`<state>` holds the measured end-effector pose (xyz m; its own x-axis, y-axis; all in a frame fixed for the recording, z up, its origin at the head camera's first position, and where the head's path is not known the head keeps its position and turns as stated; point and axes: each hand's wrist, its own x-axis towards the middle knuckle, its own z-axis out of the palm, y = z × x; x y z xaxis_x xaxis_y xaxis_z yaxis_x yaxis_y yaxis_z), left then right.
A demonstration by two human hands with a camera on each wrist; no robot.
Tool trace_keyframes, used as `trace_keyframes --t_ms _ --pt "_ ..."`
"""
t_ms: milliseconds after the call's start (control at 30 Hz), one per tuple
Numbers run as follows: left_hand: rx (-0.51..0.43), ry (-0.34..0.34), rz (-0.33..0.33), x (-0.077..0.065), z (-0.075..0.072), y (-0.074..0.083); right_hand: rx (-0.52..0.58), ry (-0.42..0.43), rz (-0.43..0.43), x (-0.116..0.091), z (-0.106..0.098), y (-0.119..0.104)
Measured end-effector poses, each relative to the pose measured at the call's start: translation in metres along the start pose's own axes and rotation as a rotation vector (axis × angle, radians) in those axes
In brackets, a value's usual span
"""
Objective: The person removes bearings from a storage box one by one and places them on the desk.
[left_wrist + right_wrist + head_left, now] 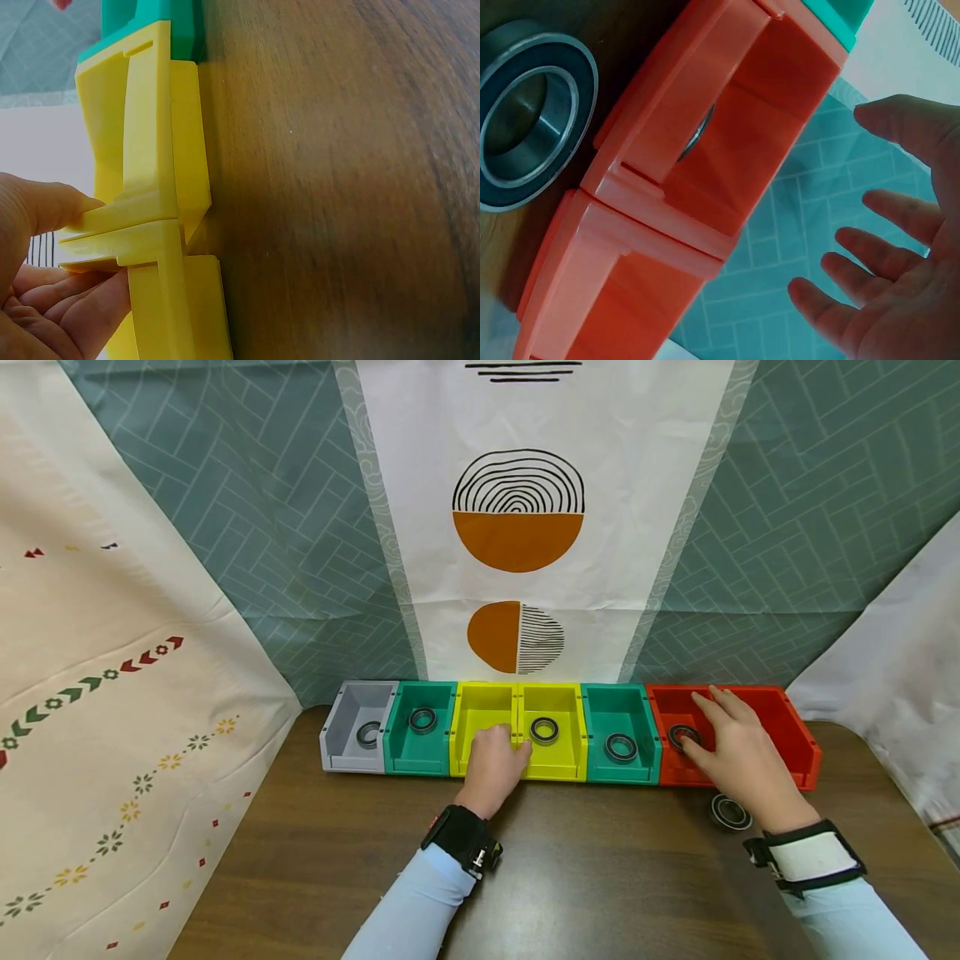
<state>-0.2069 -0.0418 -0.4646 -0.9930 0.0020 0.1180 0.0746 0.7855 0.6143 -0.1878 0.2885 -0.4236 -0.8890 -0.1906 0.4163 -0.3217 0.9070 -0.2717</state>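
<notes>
My left hand (492, 766) pinches the adjoining side walls of the left yellow bin (480, 702) and the right yellow bin (555, 697); in the left wrist view the thumb lies on one side and curled fingers on the other. Spread above the left red bin (682, 771) and right red bin (787, 735), my right hand (738, 752) holds nothing. A ball bearing (672, 737) lies in the left red bin, partly hidden by the fingers. Another bearing (555, 146) rests on the table before the red bins, close to the right wrist.
Left of the yellow bins stand a grey bin (330, 756) and a green bin (397, 760); another green bin (618, 702) adjoins the left red one. The grey, green and right yellow bins each contain a bearing. A patterned cloth (262, 527) hangs behind the wooden table (585, 860).
</notes>
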Motion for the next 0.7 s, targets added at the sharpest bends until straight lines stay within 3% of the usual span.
trace_keyframes --t_ms 433,700 --pt "-0.029 -0.019 -0.023 -0.001 -0.001 0.001 -0.044 -0.148 0.045 0.004 0.018 0.011" --pt "-0.034 -0.029 -0.030 -0.001 -0.001 0.000 -0.081 -0.179 0.018 -0.002 0.031 0.014"
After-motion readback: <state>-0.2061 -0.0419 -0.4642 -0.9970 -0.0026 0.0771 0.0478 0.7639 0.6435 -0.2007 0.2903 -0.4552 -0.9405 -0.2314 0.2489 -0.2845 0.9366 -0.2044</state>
